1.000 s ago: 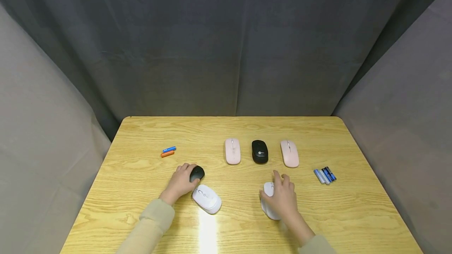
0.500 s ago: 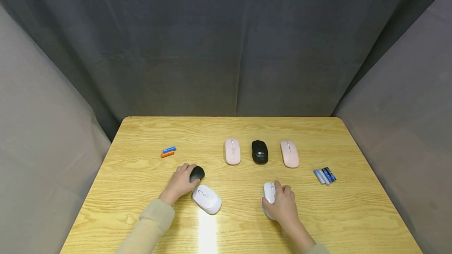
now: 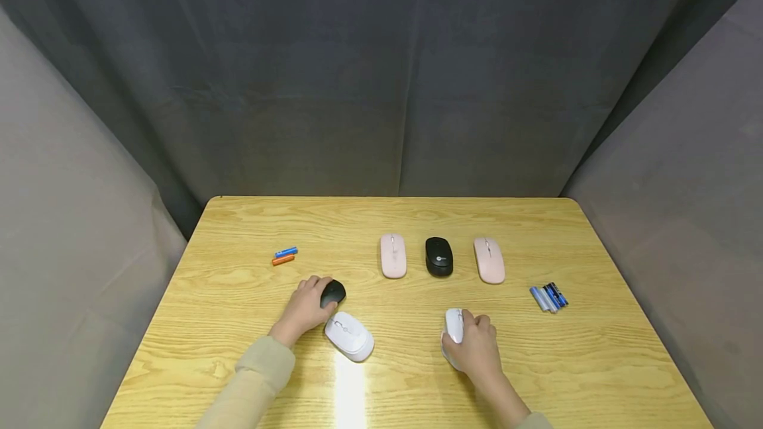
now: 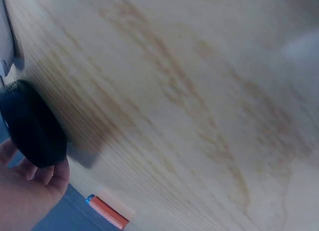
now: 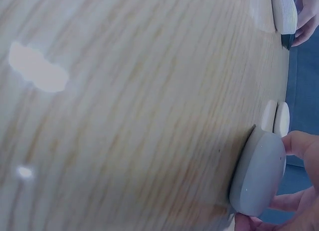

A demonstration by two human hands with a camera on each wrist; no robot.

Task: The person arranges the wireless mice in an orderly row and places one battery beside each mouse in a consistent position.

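Note:
My left hand (image 3: 304, 310) holds a small black computer mouse (image 3: 332, 292) on the table, fingers and thumb at its sides. In the left wrist view that black mouse (image 4: 32, 124) shows above the curled fingertips. Just in front of it, close by the thumb, lies a white mouse (image 3: 349, 336). On the right, my right hand (image 3: 479, 347) grips another white mouse (image 3: 454, 325), thumb on its left side and fingers on its right; the palm covers part of it. The right wrist view shows this white mouse (image 5: 259, 173) low over the wood, fingertips on its edges.
Farther back stand a pink mouse (image 3: 393, 255), a black mouse (image 3: 439, 257) and a second pink mouse (image 3: 489, 260) in a row. A blue battery (image 3: 286, 252) and an orange battery (image 3: 283, 260) lie at left. Several batteries (image 3: 548, 297) lie side by side at right.
My right hand's fingers, raised and spread over the white mouse a second ago, have come down and closed around its sides. The left hand stays still on the black mouse.

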